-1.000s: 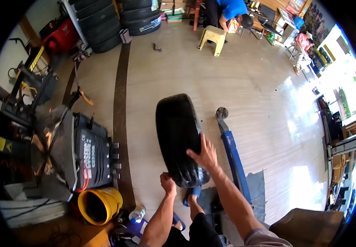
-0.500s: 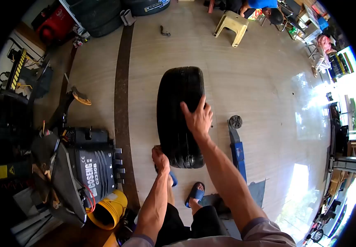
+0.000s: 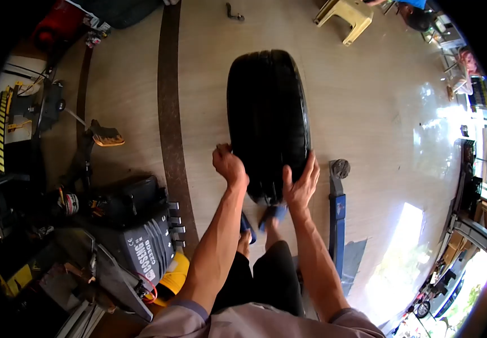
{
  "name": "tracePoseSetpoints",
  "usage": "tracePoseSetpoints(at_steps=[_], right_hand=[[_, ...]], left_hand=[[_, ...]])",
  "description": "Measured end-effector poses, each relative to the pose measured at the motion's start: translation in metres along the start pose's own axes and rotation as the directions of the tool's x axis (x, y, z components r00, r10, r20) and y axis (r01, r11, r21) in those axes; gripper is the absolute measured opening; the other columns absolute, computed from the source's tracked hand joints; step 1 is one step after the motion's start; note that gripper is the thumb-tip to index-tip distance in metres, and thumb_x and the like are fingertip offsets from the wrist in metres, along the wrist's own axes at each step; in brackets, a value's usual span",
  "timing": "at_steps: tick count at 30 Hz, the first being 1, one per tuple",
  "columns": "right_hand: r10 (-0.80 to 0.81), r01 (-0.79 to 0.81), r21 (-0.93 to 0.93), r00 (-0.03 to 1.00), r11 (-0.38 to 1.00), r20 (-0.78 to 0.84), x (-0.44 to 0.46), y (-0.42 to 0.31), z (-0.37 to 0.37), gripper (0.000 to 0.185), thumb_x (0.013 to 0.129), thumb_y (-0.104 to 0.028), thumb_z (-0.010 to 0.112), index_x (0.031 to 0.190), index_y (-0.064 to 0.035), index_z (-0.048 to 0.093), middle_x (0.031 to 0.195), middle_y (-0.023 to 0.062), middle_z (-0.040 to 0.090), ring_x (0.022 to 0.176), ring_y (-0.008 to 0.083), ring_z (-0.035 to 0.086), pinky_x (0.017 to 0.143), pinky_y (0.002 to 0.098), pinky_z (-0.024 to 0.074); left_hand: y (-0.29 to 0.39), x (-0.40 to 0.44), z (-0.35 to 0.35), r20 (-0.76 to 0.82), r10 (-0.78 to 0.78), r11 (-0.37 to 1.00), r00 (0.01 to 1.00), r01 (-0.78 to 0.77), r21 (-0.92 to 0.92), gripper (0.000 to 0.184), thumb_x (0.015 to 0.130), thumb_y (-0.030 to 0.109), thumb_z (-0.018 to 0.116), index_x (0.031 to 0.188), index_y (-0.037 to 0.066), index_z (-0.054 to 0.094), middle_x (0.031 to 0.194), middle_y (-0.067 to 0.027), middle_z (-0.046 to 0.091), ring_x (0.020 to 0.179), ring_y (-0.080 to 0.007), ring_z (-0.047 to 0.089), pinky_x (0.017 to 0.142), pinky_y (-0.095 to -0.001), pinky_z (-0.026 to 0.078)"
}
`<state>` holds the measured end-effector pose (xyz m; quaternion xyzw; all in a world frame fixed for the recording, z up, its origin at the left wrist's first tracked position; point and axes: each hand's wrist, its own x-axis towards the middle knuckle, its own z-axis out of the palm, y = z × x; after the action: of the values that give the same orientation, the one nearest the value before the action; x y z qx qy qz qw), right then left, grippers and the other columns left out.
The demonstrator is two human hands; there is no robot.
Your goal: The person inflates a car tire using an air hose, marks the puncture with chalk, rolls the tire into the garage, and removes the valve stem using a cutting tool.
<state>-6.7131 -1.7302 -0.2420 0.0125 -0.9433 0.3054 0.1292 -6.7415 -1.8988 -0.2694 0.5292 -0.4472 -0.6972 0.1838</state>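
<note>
Closest in is a grey-mauve shirt [image 3: 255,322], then black shorts and a pair of blue sandals [image 3: 274,213] just below the tyre. The left hand [image 3: 232,168] is up against the tyre's left edge with its fingers curled in; can't tell if the fingertips are actually hooked onto anything. The right hand [image 3: 301,186] lies along the right edge, fingers stretched out and thumb well apart from them, pretty much flat on the rubber.

The tyre [image 3: 267,112] itself is right in front of the person, between the two hands, upright with the tread facing the camera and the top leaning a touch left. It's nearly black, the grooves run lengthways but mostly get lost in the dark, and there's a bit of shine down the right shoulder and near the bottom. Can't make out a rim.

Off to the left is a grey machine marked COSENG C233GB [image 3: 147,250], to the right a blue bar with a round pad [image 3: 337,225], and farther out a yellowish stool [image 3: 348,17].
</note>
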Motion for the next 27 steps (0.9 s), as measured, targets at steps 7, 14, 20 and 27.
tracePoseSetpoints(at_steps=[7,14,20,27], right_hand=[[0.112,-0.118,-0.158,0.993,0.98,-0.045,0.119,-0.049,0.035,0.075,0.089,-0.055,0.064,0.145,-0.0086,0.046,0.13,0.0204,0.055,0.112,0.0394,0.056,0.094,0.0488,0.0454],[0.266,-0.267,0.045,0.963,0.963,0.036,0.234,-0.115,0.064,0.077,0.084,-0.054,0.067,0.142,-0.0069,0.047,0.129,0.0257,0.053,0.114,0.0432,0.054,0.092,0.0536,0.0446],[0.144,-0.149,0.064,0.987,0.987,0.077,0.247,-0.171,0.13,0.076,0.083,-0.04,0.066,0.143,0.0011,0.043,0.143,0.0377,0.037,0.13,0.053,0.038,0.107,0.0605,0.0294],[0.329,-0.35,0.324,0.937,0.879,0.12,0.126,-0.078,0.16,0.051,0.084,-0.028,0.072,0.124,0.0006,0.057,0.121,0.0215,0.06,0.113,0.039,0.056,0.099,0.0471,0.0421]], left_hand=[[0.057,0.071,0.074,0.074,-0.02,0.999,0.997,0.018,0.037,0.034,0.104,0.024,0.043,0.109,-0.006,0.057,0.102,-0.0143,0.062,0.091,-0.0249,0.059,0.084,-0.036,0.05],[-0.015,0.091,0.01,0.035,-0.325,0.902,0.945,0.299,0.311,0.031,0.103,0.03,0.047,0.111,0.007,0.064,0.099,-0.003,0.067,0.084,-0.016,0.062,0.07,-0.0317,0.051],[0.029,0.137,0.016,0.218,-0.255,0.965,0.942,0.262,-0.004,0.043,0.098,0.028,0.05,0.131,0.002,0.057,0.124,-0.0137,0.064,0.105,-0.0276,0.067,0.091,-0.044,0.056],[0.013,0.25,-0.06,0.26,-0.389,0.882,0.884,0.439,-0.17,0.047,0.099,0.028,0.034,0.135,0.004,0.055,0.132,-0.0136,0.061,0.119,-0.0335,0.059,0.104,-0.0549,0.046]])
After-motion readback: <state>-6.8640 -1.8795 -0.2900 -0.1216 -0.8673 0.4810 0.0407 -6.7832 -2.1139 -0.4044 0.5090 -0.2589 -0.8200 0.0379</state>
